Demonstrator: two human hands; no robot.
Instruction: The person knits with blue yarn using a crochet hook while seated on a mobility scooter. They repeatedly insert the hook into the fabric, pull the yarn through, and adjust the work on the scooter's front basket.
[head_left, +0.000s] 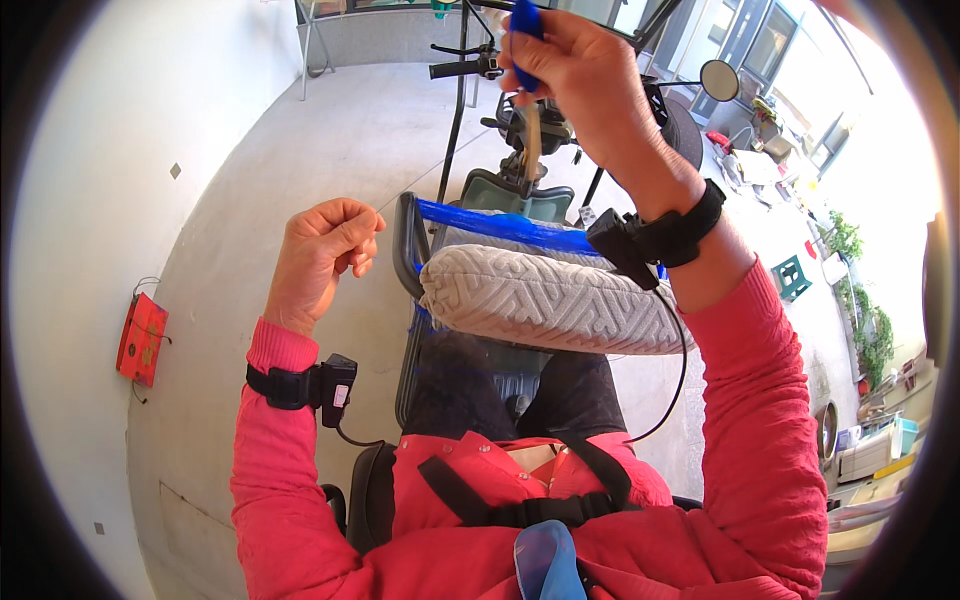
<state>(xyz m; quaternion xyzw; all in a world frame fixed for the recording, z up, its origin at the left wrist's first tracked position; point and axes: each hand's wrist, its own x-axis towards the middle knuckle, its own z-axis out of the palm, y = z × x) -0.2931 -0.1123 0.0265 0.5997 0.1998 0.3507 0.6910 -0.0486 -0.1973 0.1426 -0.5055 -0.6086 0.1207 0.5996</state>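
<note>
My left hand (330, 247) is raised at the left, its thumb and fingertips pinched on a thin thread (435, 169). That thread slants up and right toward the handlebar area, where its far end is lost. High in the view, my right hand (566, 64) grips a blue object (527, 45), perhaps cloth or plastic. A blurred tan strip (533, 139) hangs just below that hand; whether it is held cannot be told. Across and above my knees lies a grey bolster cushion (562, 300) with a raised zigzag pattern, touched by neither hand.
Behind the bolster, blue plastic (502, 225) wraps a dark metal rail frame (406, 247). A scooter-type vehicle with a handlebar grip (454, 70) and round mirror (719, 80) stands ahead. A red box (142, 339) sits by the left wall; a green stool (791, 277) is at right.
</note>
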